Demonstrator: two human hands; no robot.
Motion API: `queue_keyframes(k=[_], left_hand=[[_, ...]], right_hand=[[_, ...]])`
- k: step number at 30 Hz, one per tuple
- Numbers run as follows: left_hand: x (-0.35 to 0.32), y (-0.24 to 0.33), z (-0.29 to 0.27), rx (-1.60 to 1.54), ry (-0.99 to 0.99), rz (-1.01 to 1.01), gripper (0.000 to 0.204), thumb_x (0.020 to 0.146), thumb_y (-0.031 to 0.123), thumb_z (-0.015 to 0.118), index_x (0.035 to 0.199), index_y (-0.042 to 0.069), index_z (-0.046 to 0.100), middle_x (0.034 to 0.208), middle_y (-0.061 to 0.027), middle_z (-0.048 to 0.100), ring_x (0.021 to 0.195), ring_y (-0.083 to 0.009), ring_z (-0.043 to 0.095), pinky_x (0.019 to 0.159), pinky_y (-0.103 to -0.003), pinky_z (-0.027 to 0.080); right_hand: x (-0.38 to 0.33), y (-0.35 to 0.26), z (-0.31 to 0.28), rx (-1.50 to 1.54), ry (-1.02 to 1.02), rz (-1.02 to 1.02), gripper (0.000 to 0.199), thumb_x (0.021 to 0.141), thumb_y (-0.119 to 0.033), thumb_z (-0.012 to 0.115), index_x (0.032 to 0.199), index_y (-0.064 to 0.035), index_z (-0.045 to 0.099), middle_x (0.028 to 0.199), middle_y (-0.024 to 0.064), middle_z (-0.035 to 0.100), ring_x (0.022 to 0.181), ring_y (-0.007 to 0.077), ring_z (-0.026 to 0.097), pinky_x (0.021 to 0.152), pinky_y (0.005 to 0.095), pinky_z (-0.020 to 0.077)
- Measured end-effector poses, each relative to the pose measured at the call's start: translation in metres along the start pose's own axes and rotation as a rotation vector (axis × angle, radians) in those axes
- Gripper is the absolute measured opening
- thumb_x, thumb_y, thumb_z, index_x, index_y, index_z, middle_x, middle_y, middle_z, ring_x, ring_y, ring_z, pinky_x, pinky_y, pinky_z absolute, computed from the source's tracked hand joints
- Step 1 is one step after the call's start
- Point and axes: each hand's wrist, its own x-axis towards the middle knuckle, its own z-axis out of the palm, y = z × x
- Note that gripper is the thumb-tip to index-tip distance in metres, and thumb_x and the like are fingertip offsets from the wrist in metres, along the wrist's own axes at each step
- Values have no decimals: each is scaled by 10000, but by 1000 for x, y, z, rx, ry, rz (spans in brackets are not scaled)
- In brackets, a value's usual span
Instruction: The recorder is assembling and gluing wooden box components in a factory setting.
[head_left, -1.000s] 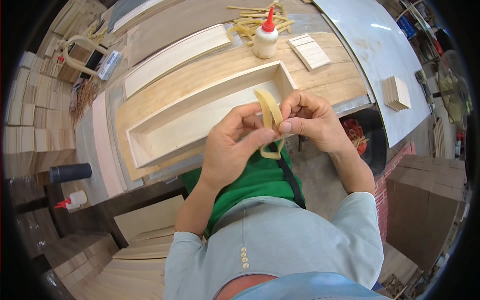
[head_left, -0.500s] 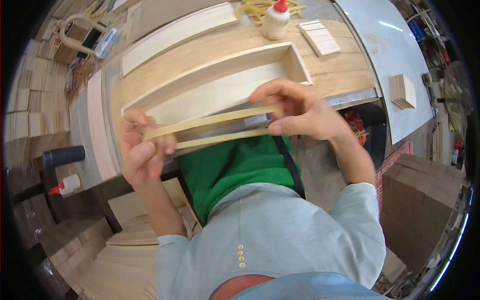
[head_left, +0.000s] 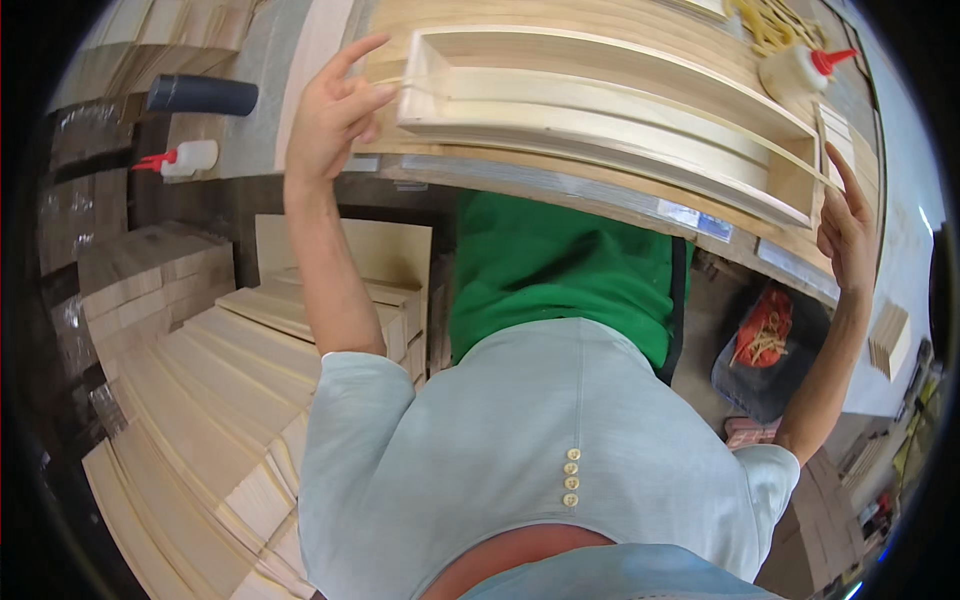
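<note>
Left fingers: spread and slightly curled on the left hand (head_left: 335,110), tips at the left end of the wooden frame (head_left: 600,110); a thin pale rubber band (head_left: 820,170) appears to run from them, though the grip itself cannot be made out.
Right fingers: extended upward and loosely apart on the right hand (head_left: 848,232), held against the right end of the frame; the band line passes at the fingertips, and whether they pinch it cannot be told.
Rubber band: stretched thin along the frame from one end to the other, best seen near the right corner.
Wooden frame: long, shallow, pale box of glued strips, lying on the workbench (head_left: 560,185) straight ahead, its long side running left to right between the two hands.
Workbench: wooden top with a metal-looking near edge; the person's green apron (head_left: 560,265) hangs just below it.
Glue bottle, far right: white with red nozzle (head_left: 800,70), standing beyond the frame, beside a heap of loose rubber bands (head_left: 770,20).
Glue bottle, left: a second white bottle with red nozzle (head_left: 185,158), lying on a lower surface well left of the left hand.
Black cylinder: lies (head_left: 200,95) just beyond that bottle.
Wood stock: stacked pale boards (head_left: 200,400) at near left, below the left forearm.
Bin, right: dark container (head_left: 765,340) holding reddish bands, under the bench near the right forearm.
</note>
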Motion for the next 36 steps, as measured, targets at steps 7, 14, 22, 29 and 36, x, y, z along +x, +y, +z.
queue_keyframes(k=[7, 14, 22, 29, 36], left_hand=[[15, -5, -4, -37, -149, -65, 580, 870, 112, 589, 1379, -55, 366, 479, 94, 342, 376, -5, 278, 400, -184, 301], [37, -15, -7, -101, -61, -107, 312, 870, 101, 600, 1143, -50, 604, 471, 83, 375, 361, -12, 302, 394, -198, 327], [76, -48, -15, -521, -109, -189, 157, 891, 93, 550, 943, -39, 617, 465, 88, 333, 346, -21, 298, 394, -183, 320], [58, -53, -10, -452, -14, -156, 262, 913, 149, 550, 1092, -38, 587, 767, -9, 586, 668, -73, 558, 609, -224, 484], [-3, -37, -2, 45, 197, 22, 501, 889, 216, 621, 1341, 50, 481, 1146, -123, 609, 1076, -194, 566, 890, -299, 462]], right_hand=[[17, -2, 12, 107, -106, 71, 479, 980, -194, 475, 1434, -93, 360, 549, -102, 242, 410, 5, 202, 352, 171, 212], [50, 12, 3, 275, -120, 54, 339, 975, -161, 479, 1239, 50, 510, 524, -49, 393, 352, 16, 279, 327, 175, 285], [86, 38, -17, 366, -174, 56, 260, 943, -117, 506, 1128, 57, 564, 623, 6, 560, 351, 24, 350, 329, 166, 321], [74, 36, 2, 412, -151, 112, 328, 957, -164, 505, 1195, 58, 548, 848, 71, 653, 607, 56, 562, 518, 180, 459], [38, 6, -17, -190, 180, -153, 316, 964, -209, 536, 1188, 4, 604, 1003, 60, 640, 883, 107, 586, 733, 215, 458]])
